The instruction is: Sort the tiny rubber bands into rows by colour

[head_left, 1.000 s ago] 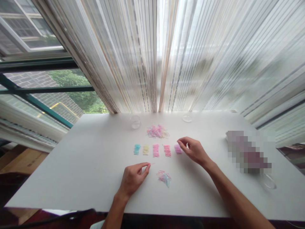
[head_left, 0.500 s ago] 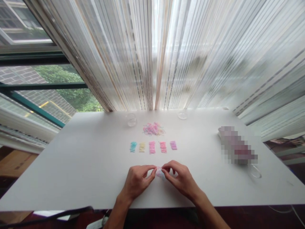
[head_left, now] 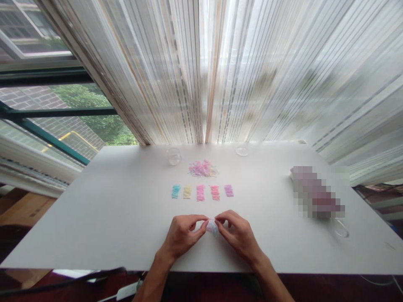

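Observation:
My left hand and my right hand meet near the front of the table, each with thumb and forefinger pinched together. Between the fingertips stretches a thin pink band, held at both ends. Just under it lies a small heap of pale pink and blue bands, partly covered by my fingers. Farther back sits a row of neat small bundles, among them a turquoise bundle, a yellow bundle and a purple bundle. Behind the row is a loose pile of mixed pastel bands.
On the white table, a clear round container stands at the back, with a clear lid to its right. A blurred-out pinkish object with a strap loop lies at the right. Striped curtains hang behind the table.
The view has shifted slightly. Both hands keep their pinch, and the pink band between them looks straighter and tauter than before.

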`<action>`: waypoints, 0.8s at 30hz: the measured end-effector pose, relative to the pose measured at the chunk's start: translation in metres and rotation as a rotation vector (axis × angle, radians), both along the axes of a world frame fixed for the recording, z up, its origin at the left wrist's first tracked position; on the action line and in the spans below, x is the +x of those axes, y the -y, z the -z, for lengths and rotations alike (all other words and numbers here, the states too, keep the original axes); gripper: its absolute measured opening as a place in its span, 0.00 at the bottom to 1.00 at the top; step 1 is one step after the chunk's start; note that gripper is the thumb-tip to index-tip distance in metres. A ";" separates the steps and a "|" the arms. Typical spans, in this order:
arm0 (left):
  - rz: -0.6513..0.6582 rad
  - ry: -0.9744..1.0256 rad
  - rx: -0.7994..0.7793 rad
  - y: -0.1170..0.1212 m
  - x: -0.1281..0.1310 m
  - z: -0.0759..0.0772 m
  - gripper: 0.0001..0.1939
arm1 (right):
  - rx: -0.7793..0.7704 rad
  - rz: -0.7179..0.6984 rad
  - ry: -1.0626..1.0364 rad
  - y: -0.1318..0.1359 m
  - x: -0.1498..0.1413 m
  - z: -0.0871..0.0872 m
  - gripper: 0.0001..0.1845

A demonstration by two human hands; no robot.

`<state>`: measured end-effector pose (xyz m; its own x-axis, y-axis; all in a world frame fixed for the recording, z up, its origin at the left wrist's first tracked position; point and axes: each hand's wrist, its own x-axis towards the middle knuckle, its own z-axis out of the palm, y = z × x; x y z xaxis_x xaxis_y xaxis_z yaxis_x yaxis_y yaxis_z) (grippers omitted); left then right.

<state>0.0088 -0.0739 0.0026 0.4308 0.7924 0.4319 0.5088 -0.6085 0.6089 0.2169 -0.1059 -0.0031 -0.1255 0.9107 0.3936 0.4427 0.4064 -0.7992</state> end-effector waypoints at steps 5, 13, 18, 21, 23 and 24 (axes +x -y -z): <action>0.006 -0.011 -0.005 -0.002 0.001 0.001 0.08 | 0.013 0.013 -0.023 0.000 0.000 0.008 0.04; -0.129 -0.047 -0.008 -0.021 0.014 -0.006 0.10 | 0.002 0.168 0.046 0.013 0.010 0.016 0.09; -0.211 -0.098 0.001 -0.037 0.033 -0.005 0.10 | -0.026 0.219 0.055 0.026 0.024 0.016 0.07; -0.227 -0.137 0.010 -0.043 0.039 -0.001 0.08 | -0.041 0.218 0.036 0.027 0.026 0.014 0.08; -0.234 -0.158 0.009 -0.045 0.041 0.002 0.08 | -0.047 0.214 0.029 0.025 0.026 0.013 0.08; -0.236 -0.165 0.011 -0.045 0.041 0.003 0.07 | -0.050 0.213 0.025 0.024 0.026 0.012 0.09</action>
